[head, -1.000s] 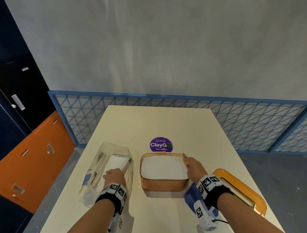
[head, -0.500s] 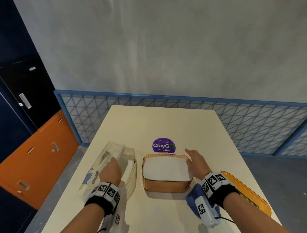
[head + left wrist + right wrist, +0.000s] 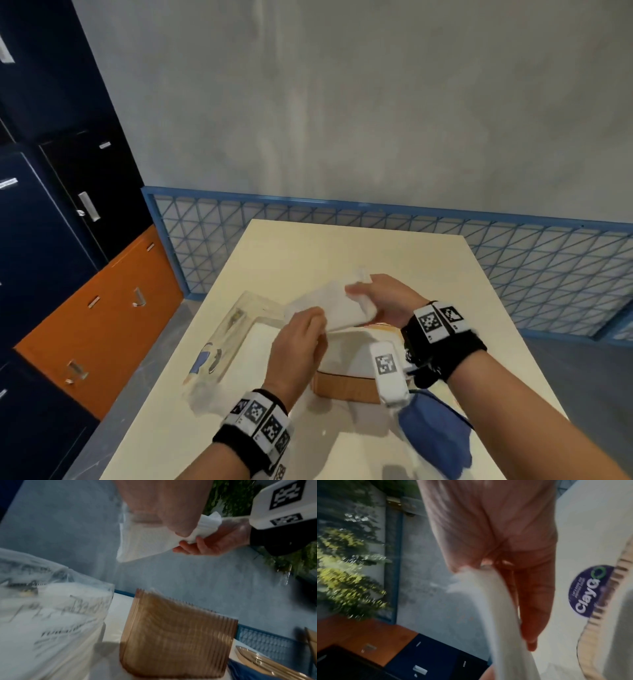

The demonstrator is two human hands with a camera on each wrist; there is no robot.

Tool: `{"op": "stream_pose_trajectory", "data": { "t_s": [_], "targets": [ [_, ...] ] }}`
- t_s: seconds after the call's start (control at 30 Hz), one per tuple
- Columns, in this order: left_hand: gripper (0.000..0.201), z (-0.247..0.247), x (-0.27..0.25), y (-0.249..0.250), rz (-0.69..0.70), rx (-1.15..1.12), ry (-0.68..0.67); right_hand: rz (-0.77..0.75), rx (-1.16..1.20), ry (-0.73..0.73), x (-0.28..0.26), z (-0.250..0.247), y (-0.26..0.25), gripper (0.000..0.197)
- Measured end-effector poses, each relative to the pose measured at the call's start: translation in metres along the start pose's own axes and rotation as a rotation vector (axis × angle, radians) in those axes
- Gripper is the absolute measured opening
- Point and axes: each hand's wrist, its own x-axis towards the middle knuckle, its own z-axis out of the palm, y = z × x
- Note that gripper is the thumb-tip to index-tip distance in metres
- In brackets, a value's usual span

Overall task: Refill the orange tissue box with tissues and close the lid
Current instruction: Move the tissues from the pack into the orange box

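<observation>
Both hands hold a white tissue stack [image 3: 330, 305] in the air above the open orange tissue box [image 3: 346, 389]. My left hand [image 3: 317, 317] grips the stack's near left end; my right hand [image 3: 356, 296] pinches its far right end. From the left wrist, the tissue stack [image 3: 137, 540] hangs over the ribbed orange box [image 3: 176, 635], with the right hand [image 3: 205, 545] curled round its crumpled corner. From the right wrist, the tissue stack [image 3: 496, 615] lies against my fingers [image 3: 534, 601], beside the box rim [image 3: 589, 630]. The box holds white tissues. The orange lid [image 3: 267, 665] lies to the right of the box.
A clear plastic tissue pack [image 3: 222, 339] lies left of the box on the cream table [image 3: 342, 253]. A purple ClayGo sticker [image 3: 590, 591] is behind the box. A blue cloth [image 3: 435, 431] lies near the front right. Dark and orange lockers [image 3: 85, 308] stand left; a blue mesh fence [image 3: 513, 260] runs behind.
My left hand has drawn a tissue stack out of the plastic pack and lifted it. My right hand left the box's side and took the stack's other end above the box.
</observation>
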Motion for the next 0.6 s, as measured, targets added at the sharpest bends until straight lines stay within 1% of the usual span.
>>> {"op": "stream_pose_trajectory", "data": {
  "t_s": [0.03,0.07,0.1,0.13,0.17,0.23,0.27,0.33,0.4,0.47,0.53,0.6],
  "targets": [
    [0.023,0.005,-0.003,0.000,0.031,-0.017,-0.039,-0.030,-0.114,0.039,0.001,-0.004,0.000,0.028],
    [0.027,0.008,-0.006,-0.001,0.028,-0.046,-0.078,-0.065,-0.213,0.070,0.000,-0.008,0.001,0.031],
    [0.036,0.010,-0.008,0.000,-0.016,-0.100,-0.098,-0.102,-0.282,0.089,-0.003,-0.012,0.000,0.032],
    [0.046,0.011,-0.009,0.000,-0.102,-0.189,-0.082,-0.143,-0.333,0.099,-0.008,-0.015,-0.001,0.032],
    [0.054,0.010,-0.009,0.002,-0.221,-0.298,-0.046,-0.187,-0.382,0.106,-0.013,-0.018,-0.002,0.031],
    [0.059,0.009,-0.004,0.005,-0.466,-0.507,0.014,-0.270,-0.451,0.112,-0.021,-0.025,-0.002,0.030],
    [0.060,0.008,0.001,0.005,-0.565,-0.586,0.022,-0.304,-0.450,0.105,-0.024,-0.028,-0.001,0.030],
    [0.066,0.004,0.016,0.005,-0.689,-0.753,0.006,-0.347,-0.414,0.088,-0.028,-0.033,0.003,0.029],
    [0.067,0.002,0.030,0.004,-0.742,-0.901,-0.027,-0.366,-0.344,0.076,-0.030,-0.037,0.009,0.026],
    [0.063,-0.001,0.041,0.005,-0.749,-0.972,-0.029,-0.384,-0.262,0.075,-0.030,-0.039,0.015,0.023],
    [0.059,-0.001,0.045,0.008,-0.709,-0.950,0.001,-0.390,-0.169,0.102,-0.030,-0.041,0.025,0.022],
    [0.062,0.003,0.040,0.011,-0.668,-0.922,-0.009,-0.359,-0.060,0.140,-0.028,-0.042,0.045,0.022]
  ]
}}
